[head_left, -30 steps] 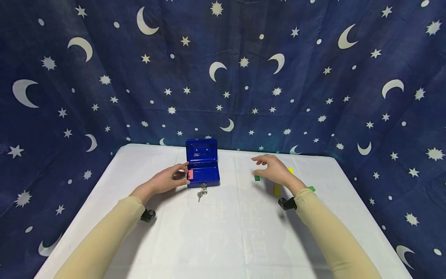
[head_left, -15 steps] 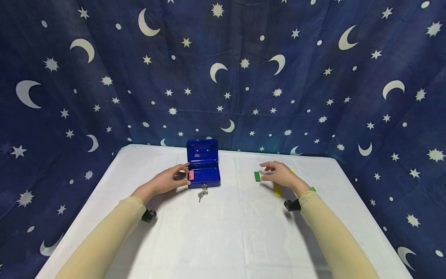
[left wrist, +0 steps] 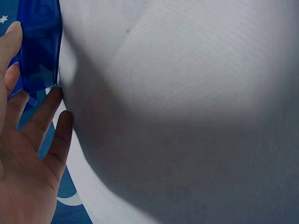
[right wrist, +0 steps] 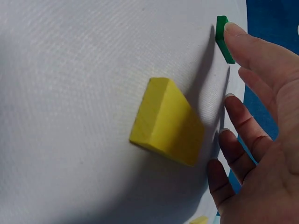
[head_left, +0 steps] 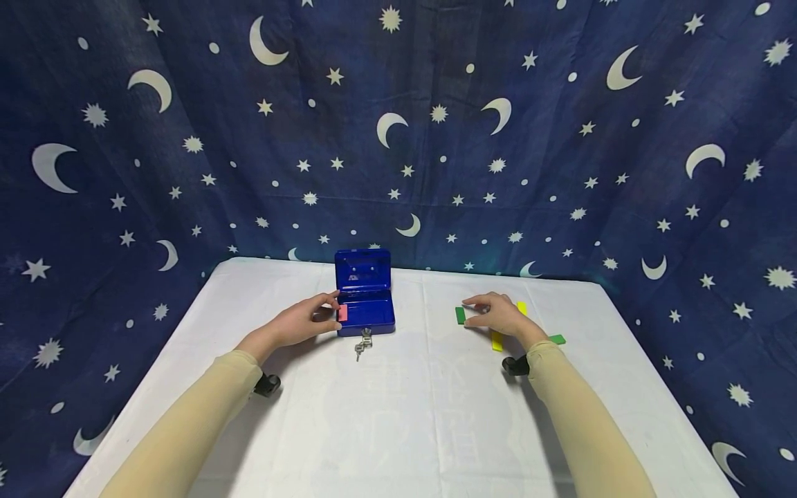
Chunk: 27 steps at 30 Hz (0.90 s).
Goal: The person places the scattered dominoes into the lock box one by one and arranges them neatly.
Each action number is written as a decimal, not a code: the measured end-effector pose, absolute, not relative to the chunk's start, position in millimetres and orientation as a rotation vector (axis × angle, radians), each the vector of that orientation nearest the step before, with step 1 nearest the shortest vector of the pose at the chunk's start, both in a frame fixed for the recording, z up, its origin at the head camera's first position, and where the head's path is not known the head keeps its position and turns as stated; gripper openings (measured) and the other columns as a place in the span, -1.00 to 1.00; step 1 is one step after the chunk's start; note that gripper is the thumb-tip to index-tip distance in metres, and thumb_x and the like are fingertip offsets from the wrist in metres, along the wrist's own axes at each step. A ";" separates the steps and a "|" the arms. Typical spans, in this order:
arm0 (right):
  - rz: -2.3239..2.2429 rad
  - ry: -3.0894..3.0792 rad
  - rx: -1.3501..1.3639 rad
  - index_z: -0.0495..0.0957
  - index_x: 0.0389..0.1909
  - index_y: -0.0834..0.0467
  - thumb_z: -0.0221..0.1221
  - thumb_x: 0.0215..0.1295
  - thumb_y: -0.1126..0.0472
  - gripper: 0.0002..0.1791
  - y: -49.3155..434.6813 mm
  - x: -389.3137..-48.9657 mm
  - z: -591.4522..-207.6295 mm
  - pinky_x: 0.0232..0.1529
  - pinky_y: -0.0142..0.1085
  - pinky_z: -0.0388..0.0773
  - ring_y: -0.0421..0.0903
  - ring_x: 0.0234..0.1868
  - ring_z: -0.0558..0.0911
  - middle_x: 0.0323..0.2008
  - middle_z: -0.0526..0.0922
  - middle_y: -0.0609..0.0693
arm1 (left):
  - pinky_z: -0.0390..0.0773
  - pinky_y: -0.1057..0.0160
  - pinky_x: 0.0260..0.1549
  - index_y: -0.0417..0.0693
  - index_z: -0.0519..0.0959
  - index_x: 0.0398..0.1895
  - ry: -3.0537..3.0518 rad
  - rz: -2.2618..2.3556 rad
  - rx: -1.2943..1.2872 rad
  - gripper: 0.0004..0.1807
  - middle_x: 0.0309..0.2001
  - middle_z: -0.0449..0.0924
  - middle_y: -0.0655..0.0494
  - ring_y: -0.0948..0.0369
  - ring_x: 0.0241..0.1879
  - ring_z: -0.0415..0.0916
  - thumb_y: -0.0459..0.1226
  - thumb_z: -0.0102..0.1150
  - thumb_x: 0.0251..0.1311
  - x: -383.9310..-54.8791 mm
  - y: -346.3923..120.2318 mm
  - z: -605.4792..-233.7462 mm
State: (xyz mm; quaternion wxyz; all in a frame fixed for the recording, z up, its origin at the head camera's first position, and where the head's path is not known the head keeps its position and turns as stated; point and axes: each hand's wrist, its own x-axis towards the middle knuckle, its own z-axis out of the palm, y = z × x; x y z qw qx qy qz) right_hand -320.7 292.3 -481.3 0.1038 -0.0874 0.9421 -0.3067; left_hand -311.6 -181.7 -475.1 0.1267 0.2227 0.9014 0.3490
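A blue metal cash box (head_left: 380,317) stands with its lid raised, and a flat pink block (head_left: 343,313) shows inside its left end. My left hand (head_left: 286,327) rests at that end, thumb at the front corner and fingertips by the rim; the left wrist view shows the outer fingers spread below the box. On the right, my right hand (head_left: 506,319) hovers low over the table, thumb and fingers parted. Its thumb tip is right at a green block (head_left: 460,316). Under the palm side lies a yellow block (right wrist: 170,123).
A second yellow block (head_left: 521,307) lies behind the right hand, and another green block (head_left: 557,339) beside its wrist. Keys (head_left: 358,350) hang from the box's front lock. White cloth covers the table (head_left: 386,429); a dark blue starry curtain (head_left: 436,173) encloses it.
My right hand has drawn back to the right from over the green block, which now shows more fully, and its fingers have lowered. My left hand stays at the box.
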 end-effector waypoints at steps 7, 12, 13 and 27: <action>-0.887 2.780 -0.228 0.60 0.27 -0.07 0.45 0.18 -0.04 -0.40 291.7 -320.5 -482.4 0.12 0.02 0.40 0.10 0.13 0.37 0.11 0.55 0.06 | 0.26 -0.16 0.38 0.07 0.45 0.13 2.612 1.033 0.625 -0.55 0.58 0.09 0.15 0.01 0.38 0.37 0.05 0.30 0.33 -310.5 -179.9 -474.0; -0.881 2.769 -0.211 0.60 0.26 -0.08 0.44 0.19 -0.04 -0.41 290.1 -320.4 -486.3 0.14 0.01 0.41 0.10 0.16 0.36 0.15 0.55 0.05 | 0.24 -0.16 0.39 0.06 0.45 0.12 2.610 1.031 0.610 -0.55 0.58 0.10 0.13 0.00 0.38 0.38 0.03 0.31 0.32 -308.4 -180.6 -474.4; -0.881 2.769 -0.209 0.61 0.26 -0.08 0.44 0.19 -0.04 -0.42 289.8 -320.2 -487.1 0.14 0.01 0.41 0.10 0.16 0.36 0.15 0.55 0.05 | 0.26 -0.16 0.38 0.04 0.45 0.12 2.610 1.035 0.619 -0.56 0.58 0.10 0.10 -0.02 0.37 0.39 0.02 0.31 0.33 -307.7 -180.9 -474.0; -0.887 2.770 -0.186 0.63 0.21 -0.13 0.45 0.16 -0.09 -0.43 292.2 -319.6 -486.5 0.17 0.08 0.37 0.09 0.19 0.35 0.19 0.53 0.03 | 0.29 -0.15 0.36 0.02 0.44 0.10 2.601 1.068 0.643 -0.58 0.59 0.08 0.07 -0.01 0.36 0.40 0.00 0.29 0.35 -307.9 -180.8 -472.8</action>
